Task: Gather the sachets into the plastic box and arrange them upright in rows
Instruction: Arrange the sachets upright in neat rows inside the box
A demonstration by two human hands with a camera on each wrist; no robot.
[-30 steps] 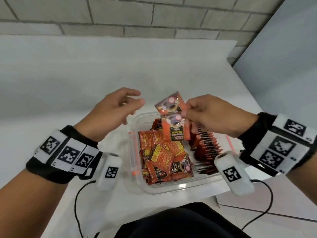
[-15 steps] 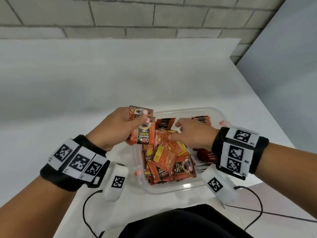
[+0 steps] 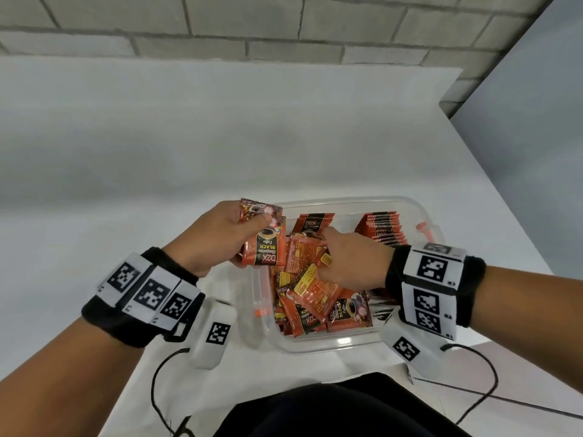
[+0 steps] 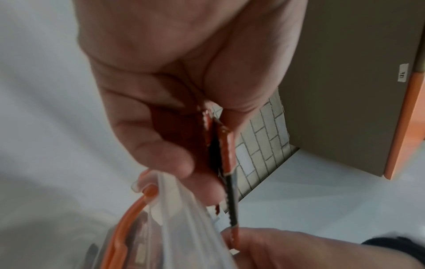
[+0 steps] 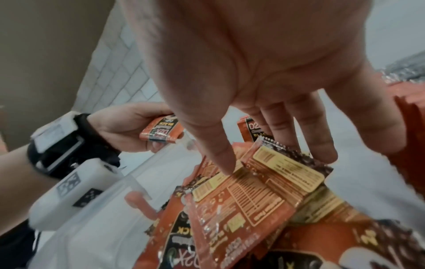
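A clear plastic box (image 3: 331,350) with an orange seal (image 4: 128,218) holds a loose pile of orange sachets (image 3: 315,298) on its left side and a row of upright sachets (image 3: 383,228) at its far right. My left hand (image 3: 265,222) grips two sachets (image 3: 263,247) over the box's far left corner; they show edge-on in the left wrist view, sachets (image 4: 222,145). My right hand (image 3: 318,244) reaches down into the pile. Its thumb and fingers pinch the top edge of a yellow-labelled sachet (image 5: 280,172). One more sachet (image 3: 310,223) leans against the far wall.
The box stands near the front edge of a white table (image 3: 220,137). A grey brick wall (image 3: 284,26) runs behind it, and a grey panel (image 3: 536,121) closes off the right. Black cables (image 3: 157,383) hang at the table's front edge.
The two sachets went from my right hand to my left hand. My right hand then dropped into the box onto the loose pile and has stayed there.
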